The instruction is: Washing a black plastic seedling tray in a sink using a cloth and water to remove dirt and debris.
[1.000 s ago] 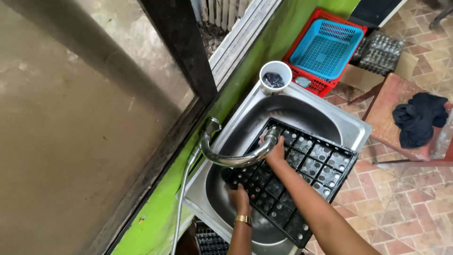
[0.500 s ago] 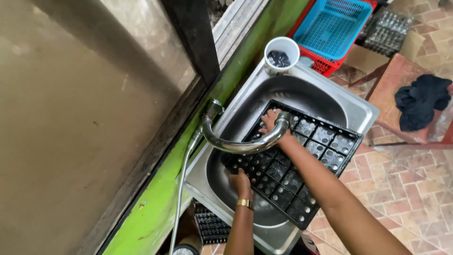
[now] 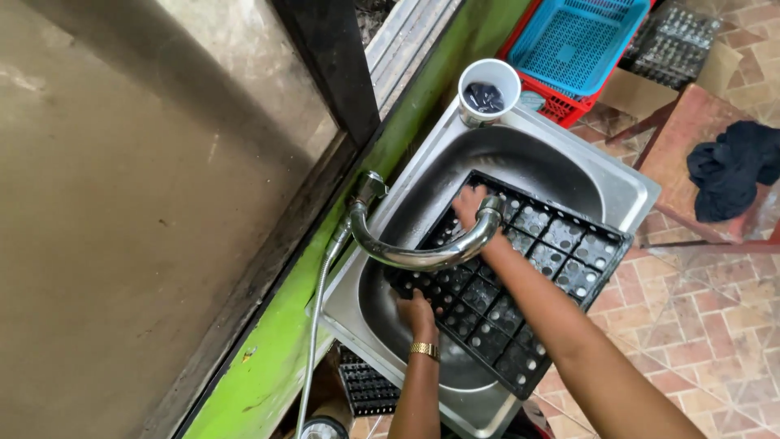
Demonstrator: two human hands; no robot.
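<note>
The black plastic cell tray with its grid of square pockets (image 3: 520, 301) lies tilted across the stainless steel sink basin (image 3: 561, 175), its long axis running from the near-left corner of the basin up to the far-right rim, where one end overhangs the steel edge. I see my left hand (image 3: 416, 313), with a gold bracelet (image 3: 423, 350) at the wrist, clasping the tray's near-left edge, fingers curled onto the plastic. My right hand (image 3: 470, 203) lies flat at the tray's far-left corner, just under the spout of the curved chrome tap (image 3: 422, 256); its fingers press on the cells, though I cannot tell whether they grip anything. The right hand is the nearer one to the spout, the left sits lower along the same long side. A white plastic cup holding something dark (image 3: 487, 89) stands on the sink's far corner. Beyond it are a blue mesh basket (image 3: 585, 41) nested in a red crate (image 3: 561, 102), and a dark cloth (image 3: 731, 171) on a reddish wooden stool (image 3: 674, 122). The sink is set against a green-painted ledge (image 3: 268, 366) below a grimy window; the floor is patterned terracotta tile (image 3: 691, 325).
</note>
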